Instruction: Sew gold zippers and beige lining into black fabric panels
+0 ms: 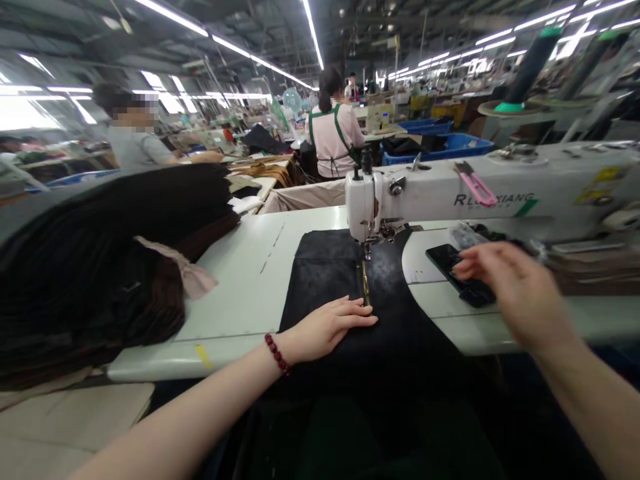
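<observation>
Left hand [325, 328] flat on black patterned fabric panel [325, 257] across white counter [235, 320], fingers [353, 312] pressed together, near white industrial sewing machine [360, 203] — needle-strike risk if fed closer. Right hand [515, 290] blurred above flat black phone [463, 279], fingers [473, 263] loosely spread, pinching nothing.

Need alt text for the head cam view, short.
A person's left hand, wearing a red bead bracelet, lies flat on black fabric beside a gold-coloured strip, near the needle area of a white industrial sewing machine. The blurred right hand is beside what looks like a black phone on the white table.
</observation>
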Demonstrator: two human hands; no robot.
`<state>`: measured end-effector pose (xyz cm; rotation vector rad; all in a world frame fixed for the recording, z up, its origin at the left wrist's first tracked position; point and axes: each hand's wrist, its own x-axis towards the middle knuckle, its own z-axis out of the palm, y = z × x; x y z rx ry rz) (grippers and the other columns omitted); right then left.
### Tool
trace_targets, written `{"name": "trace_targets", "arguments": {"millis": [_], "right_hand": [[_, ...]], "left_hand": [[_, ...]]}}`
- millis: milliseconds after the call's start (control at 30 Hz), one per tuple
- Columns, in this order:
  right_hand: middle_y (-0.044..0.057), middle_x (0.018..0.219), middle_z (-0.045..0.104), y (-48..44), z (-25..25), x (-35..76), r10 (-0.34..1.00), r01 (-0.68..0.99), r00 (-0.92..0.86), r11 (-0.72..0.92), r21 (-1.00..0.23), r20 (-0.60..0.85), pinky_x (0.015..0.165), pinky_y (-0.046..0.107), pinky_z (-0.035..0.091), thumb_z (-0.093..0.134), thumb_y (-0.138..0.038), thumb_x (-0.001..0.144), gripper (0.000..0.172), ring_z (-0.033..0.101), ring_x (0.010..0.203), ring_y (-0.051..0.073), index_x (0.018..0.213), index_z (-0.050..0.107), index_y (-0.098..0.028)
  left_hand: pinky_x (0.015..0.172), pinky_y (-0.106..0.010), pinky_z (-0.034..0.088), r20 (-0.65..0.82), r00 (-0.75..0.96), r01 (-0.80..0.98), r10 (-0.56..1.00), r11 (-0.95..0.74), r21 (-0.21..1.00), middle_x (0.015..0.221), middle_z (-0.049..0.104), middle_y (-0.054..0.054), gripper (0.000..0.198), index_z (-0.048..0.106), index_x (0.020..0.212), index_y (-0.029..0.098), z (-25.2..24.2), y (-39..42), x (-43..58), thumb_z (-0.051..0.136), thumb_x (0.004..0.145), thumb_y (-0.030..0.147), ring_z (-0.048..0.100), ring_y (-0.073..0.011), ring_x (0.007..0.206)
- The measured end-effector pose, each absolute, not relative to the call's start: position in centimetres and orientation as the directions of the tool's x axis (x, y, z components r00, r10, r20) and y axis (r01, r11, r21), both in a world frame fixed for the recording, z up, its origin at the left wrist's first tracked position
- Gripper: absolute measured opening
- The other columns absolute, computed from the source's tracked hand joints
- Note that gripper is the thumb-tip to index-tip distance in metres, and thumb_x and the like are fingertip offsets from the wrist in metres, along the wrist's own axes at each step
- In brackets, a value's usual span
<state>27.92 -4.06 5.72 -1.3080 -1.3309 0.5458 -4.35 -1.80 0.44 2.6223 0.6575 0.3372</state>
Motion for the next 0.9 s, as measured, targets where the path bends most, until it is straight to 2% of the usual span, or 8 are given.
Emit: {"name": "trace_targets", "arguments": {"millis": [67,133,233,400,533,700,800,900], "right_hand": [[0.005,0.107,0.070,-5.6,2.6,25.8,0.932,0.529,-0.109,0.350,-0.773,0.346,0.094,0.036,0.051,0.052,-0.038,0.095,0.025,0.065,0.101,0.018,0.111,0.065,-0.024],[0.004,0.132,0.061,-6.5,0.2,23.8,0.855,0.567,-0.414,0.511,-0.646,0.313,0.106,0.039,0.044,0.049,-0.032,0.097,0.037,0.056,0.121,0.018,0.133,0.054,-0.027],[0.002,0.146,0.050,-6.6,-1.7,22.6,0.722,0.571,-0.633,0.679,-0.461,0.280,0.115,0.043,0.035,0.046,-0.026,0.097,0.049,0.043,0.135,0.018,0.146,0.041,-0.028],[-0.001,0.147,0.049,-6.2,-2.1,23.2,0.672,0.605,-0.687,0.739,-0.295,0.275,0.115,0.044,0.036,0.044,-0.023,0.098,0.047,0.042,0.136,0.017,0.144,0.044,-0.027],[-0.001,0.145,0.051,-6.2,-1.9,23.1,0.653,0.609,-0.700,0.757,-0.237,0.289,0.113,0.044,0.039,0.045,-0.021,0.097,0.046,0.045,0.134,0.017,0.142,0.046,-0.027],[-0.001,0.144,0.051,-6.1,-2.3,23.3,0.615,0.601,-0.718,0.784,-0.154,0.326,0.109,0.045,0.045,0.046,-0.023,0.096,0.047,0.049,0.131,0.020,0.143,0.046,-0.028],[-0.002,0.145,0.050,-5.9,-3.0,23.6,0.597,0.600,-0.726,0.793,-0.110,0.342,0.106,0.047,0.047,0.048,-0.025,0.095,0.050,0.050,0.130,0.021,0.145,0.043,-0.030],[-0.003,0.145,0.050,-5.8,-3.5,23.9,0.587,0.592,-0.734,0.800,-0.102,0.343,0.106,0.047,0.047,0.049,-0.027,0.094,0.053,0.052,0.129,0.022,0.146,0.041,-0.032]], "left_hand": [[0.122,-0.042,0.023,0.125,0.860,0.396,0.495,-0.802,0.447,0.145,0.050,0.002,0.054,0.046,0.141,0.035,0.3,-1.7,-4.4,0.038,0.096,0.007,0.036,-0.0160,0.142],[0.122,-0.042,0.023,0.120,0.860,0.401,0.497,-0.801,0.444,0.146,0.049,0.001,0.054,0.046,0.142,0.034,0.1,-1.7,-4.5,0.037,0.096,0.006,0.035,-0.0161,0.143],[0.122,-0.043,0.023,0.117,0.859,0.404,0.499,-0.799,0.445,0.146,0.049,0.001,0.051,0.047,0.140,0.032,0.0,-1.8,-4.4,0.036,0.097,0.007,0.034,-0.0158,0.143],[0.123,-0.039,0.024,0.117,0.823,0.434,0.555,-0.749,0.500,0.144,0.052,-0.001,0.033,0.049,0.130,0.024,0.5,-2.2,-4.4,0.038,0.101,0.015,0.041,-0.0121,0.139],[0.125,-0.042,0.016,0.073,0.801,0.520,0.595,-0.750,0.409,0.152,0.042,-0.001,0.033,0.045,0.136,0.025,1.3,-0.9,-7.1,0.039,0.103,0.025,0.027,-0.0144,0.146],[0.123,-0.047,0.010,-0.049,0.696,0.697,0.717,-0.658,0.284,0.163,0.011,-0.006,0.064,0.016,0.155,0.027,1.5,2.0,-12.9,0.042,0.100,0.047,0.007,-0.0238,0.151],[0.122,-0.048,0.006,-0.131,0.714,0.694,0.687,-0.671,0.263,0.163,0.004,-0.008,0.090,0.004,0.156,0.026,1.4,2.8,-14.8,0.053,0.090,0.062,0.002,-0.0280,0.151],[0.122,-0.049,0.003,-0.153,0.718,0.693,0.678,-0.678,0.246,0.163,-0.003,-0.009,0.104,0.000,0.156,0.025,1.3,2.9,-15.0,0.057,0.082,0.070,-0.003,-0.0307,0.150]]}}
